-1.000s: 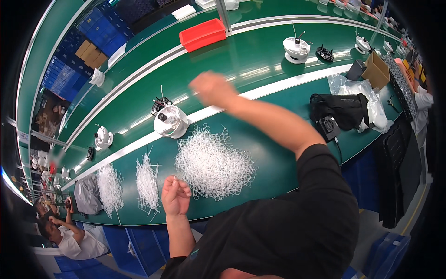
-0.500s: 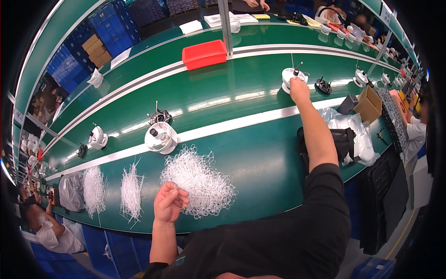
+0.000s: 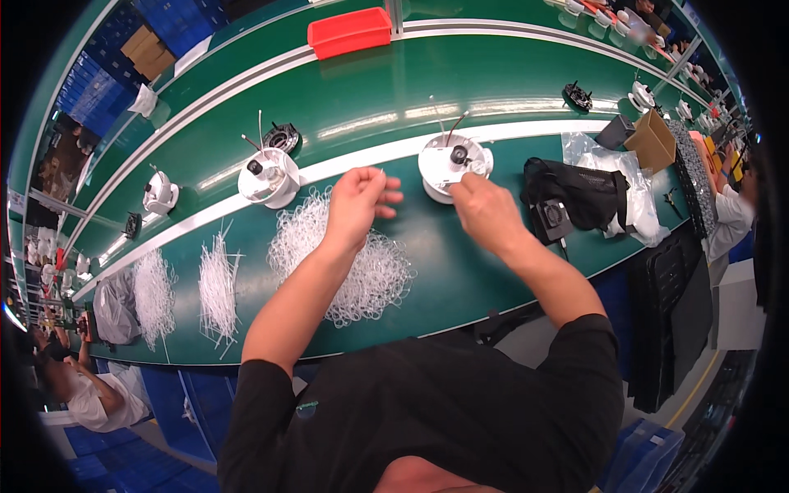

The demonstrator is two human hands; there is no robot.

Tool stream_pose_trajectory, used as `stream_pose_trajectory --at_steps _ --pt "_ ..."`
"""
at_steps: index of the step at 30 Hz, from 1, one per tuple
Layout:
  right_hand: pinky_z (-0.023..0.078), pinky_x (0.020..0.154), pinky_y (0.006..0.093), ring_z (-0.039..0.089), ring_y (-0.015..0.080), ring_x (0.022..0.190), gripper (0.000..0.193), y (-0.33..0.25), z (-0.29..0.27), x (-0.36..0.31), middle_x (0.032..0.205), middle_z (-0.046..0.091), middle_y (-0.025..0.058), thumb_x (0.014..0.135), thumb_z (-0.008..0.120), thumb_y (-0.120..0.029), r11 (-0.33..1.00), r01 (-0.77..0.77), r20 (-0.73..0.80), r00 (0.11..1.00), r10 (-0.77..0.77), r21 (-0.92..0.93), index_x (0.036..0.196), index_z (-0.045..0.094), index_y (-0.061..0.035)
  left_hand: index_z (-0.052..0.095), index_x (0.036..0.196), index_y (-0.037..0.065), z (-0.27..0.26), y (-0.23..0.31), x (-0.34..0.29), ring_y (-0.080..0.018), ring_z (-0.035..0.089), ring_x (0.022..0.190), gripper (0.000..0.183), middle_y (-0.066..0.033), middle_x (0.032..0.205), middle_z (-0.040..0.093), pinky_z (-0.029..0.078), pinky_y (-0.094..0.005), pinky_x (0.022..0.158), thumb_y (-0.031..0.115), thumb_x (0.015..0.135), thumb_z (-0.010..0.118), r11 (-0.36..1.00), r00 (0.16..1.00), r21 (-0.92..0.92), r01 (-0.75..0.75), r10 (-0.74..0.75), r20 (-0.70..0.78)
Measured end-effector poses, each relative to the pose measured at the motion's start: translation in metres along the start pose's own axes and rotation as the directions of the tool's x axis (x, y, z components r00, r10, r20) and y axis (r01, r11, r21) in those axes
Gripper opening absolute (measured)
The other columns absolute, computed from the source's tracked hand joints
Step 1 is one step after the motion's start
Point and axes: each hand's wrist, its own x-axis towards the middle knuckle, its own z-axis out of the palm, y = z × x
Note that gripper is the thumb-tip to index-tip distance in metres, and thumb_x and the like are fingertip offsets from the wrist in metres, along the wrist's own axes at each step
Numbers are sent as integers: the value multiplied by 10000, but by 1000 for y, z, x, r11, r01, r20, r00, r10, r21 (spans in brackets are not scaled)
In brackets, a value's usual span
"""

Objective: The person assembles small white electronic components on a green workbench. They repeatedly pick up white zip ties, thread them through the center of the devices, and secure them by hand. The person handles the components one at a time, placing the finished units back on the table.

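A white round housing (image 3: 437, 174) with a black lens-like cylinder and thin upright wires is in front of me, at the white rail along the bench. My right hand (image 3: 486, 212) has its fingers closed at the near right rim of this housing. Left of it, my left hand (image 3: 355, 205) is raised above a heap of looped white cable ties (image 3: 370, 279). Its thumb and forefinger are pinched together while the other fingers stick out; whatever they pinch is too small to make out. Another white housing (image 3: 267, 181) of the same kind is farther left.
Straight white ties (image 3: 218, 287) and another white pile (image 3: 154, 296) lie at left. Black ring-shaped parts (image 3: 578, 96) rest on the green belt, with a red tray (image 3: 349, 33) beyond. On the right are a black bag (image 3: 575, 193), clear plastic and a cardboard box (image 3: 651, 140).
My right hand has brought the white housing from the belt at far right to a place nearer in front of me. My left hand has risen toward it, and the view has shifted.
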Motion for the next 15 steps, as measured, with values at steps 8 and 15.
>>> stream_pose_trajectory --at_steps 8,15 --pt "530 692 403 642 307 814 198 -42 -8 -13 916 641 117 856 677 -133 923 -78 -189 969 159 376 1019 657 -23 563 1019 -5 22 -32 35 -346 686 868 173 -181 962 694 537 -430 739 161 970 568 687 896 635 -352 444 16" --pt "488 829 346 618 166 905 412 54 11 -14 1022 697 102 1005 576 -327 515 -621 323 767 554 591 1123 656 59 579 1004 15 28 -34 34 -411 669 846 162 -198 876 694 509 -475 755 168 955 590 667 893 644 -374 446 57"
